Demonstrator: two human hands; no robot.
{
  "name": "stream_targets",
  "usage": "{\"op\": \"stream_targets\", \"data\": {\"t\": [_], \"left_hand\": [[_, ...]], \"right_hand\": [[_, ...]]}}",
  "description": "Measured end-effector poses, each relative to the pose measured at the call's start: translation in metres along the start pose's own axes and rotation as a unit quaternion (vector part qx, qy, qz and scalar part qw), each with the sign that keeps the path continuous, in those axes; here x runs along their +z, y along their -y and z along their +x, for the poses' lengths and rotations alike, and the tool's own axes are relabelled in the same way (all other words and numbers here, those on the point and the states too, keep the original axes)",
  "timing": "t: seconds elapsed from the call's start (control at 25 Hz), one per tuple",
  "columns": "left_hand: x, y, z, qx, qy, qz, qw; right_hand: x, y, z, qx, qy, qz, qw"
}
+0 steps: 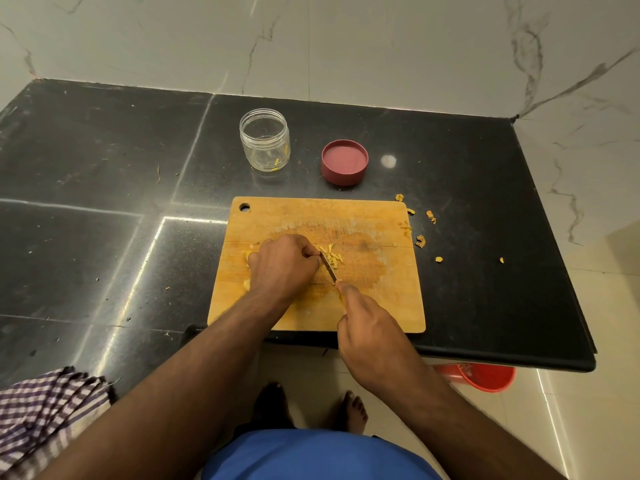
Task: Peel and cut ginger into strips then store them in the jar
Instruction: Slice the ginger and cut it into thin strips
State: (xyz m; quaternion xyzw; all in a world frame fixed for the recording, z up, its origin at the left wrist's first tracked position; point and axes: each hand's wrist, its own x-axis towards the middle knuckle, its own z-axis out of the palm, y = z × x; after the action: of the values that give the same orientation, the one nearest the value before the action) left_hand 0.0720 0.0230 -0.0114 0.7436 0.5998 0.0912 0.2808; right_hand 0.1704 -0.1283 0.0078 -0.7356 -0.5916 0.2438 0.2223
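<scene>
On the wooden cutting board (363,209) my left hand (282,263) presses down on a piece of ginger, which its fingers mostly hide. My right hand (369,327) grips a small knife (328,266), forefinger along its back, the blade resting against the left fingertips. A few cut ginger strips (333,255) lie just right of the blade. Small ginger pieces (247,285) show at the left of my left hand. Behind the board stands the clear jar (265,140), open, with a couple of strips at its bottom. Its red lid (344,162) lies upside down to the right.
Ginger peels (420,241) are scattered off the board's right edge on the black counter (104,188). A checked cloth (45,410) lies at the counter's near left. A red bucket (478,375) stands on the floor under the counter edge. Marble wall behind.
</scene>
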Motion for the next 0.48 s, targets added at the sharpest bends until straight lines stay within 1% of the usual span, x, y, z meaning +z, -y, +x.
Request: {"op": "stream_targets", "data": {"t": [0.12, 0.24, 0.36, 0.48], "left_hand": [[0.0, -0.001, 0.0, 0.002, -0.003, -0.003, 1.0], [-0.001, 0.002, 0.0, 0.009, 0.002, -0.001, 1.0], [-0.004, 0.004, 0.0, 0.012, 0.021, -0.002, 1.0], [-0.004, 0.003, -0.001, 0.017, 0.013, 0.009, 1.0]], "right_hand": [[-0.002, -0.002, -0.014, -0.02, 0.014, -0.008, 1.0], [-0.006, -0.005, -0.027, 0.006, -0.002, 0.015, 1.0], [-0.007, -0.006, -0.021, -0.007, -0.019, 0.019, 1.0], [-0.007, -0.002, -0.011, 0.003, -0.013, 0.02, 1.0]]}}
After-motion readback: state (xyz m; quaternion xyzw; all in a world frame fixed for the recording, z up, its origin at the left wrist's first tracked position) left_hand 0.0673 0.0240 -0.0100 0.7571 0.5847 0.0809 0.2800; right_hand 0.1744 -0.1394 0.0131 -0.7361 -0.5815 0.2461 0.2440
